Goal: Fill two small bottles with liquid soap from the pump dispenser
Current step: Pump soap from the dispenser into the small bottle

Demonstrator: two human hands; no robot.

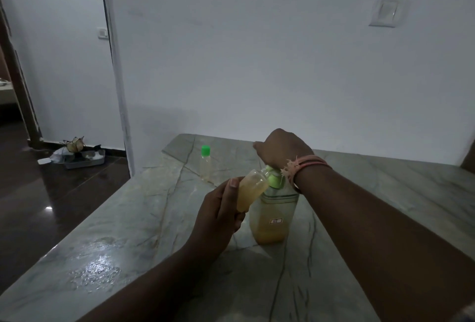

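The left hand [218, 212] grips an uncapped small bottle [250, 191] (tilted) against the pump dispenser [273, 215]; the right hand [281, 150] presses closed atop it.

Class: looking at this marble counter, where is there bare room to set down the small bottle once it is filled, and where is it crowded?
Bare patches: the near-left counter between its left edge and the left hand, and the stretch right of the right forearm toward the wall. Crowded: the middle, where the pump dispenser, the tilted small bottle and the right hand meet; the capped bottle stands just behind.

pump dispenser [273, 215] on table [385, 193] | capped bottle [205, 162] behind-left | held bottle [250, 191] at its left
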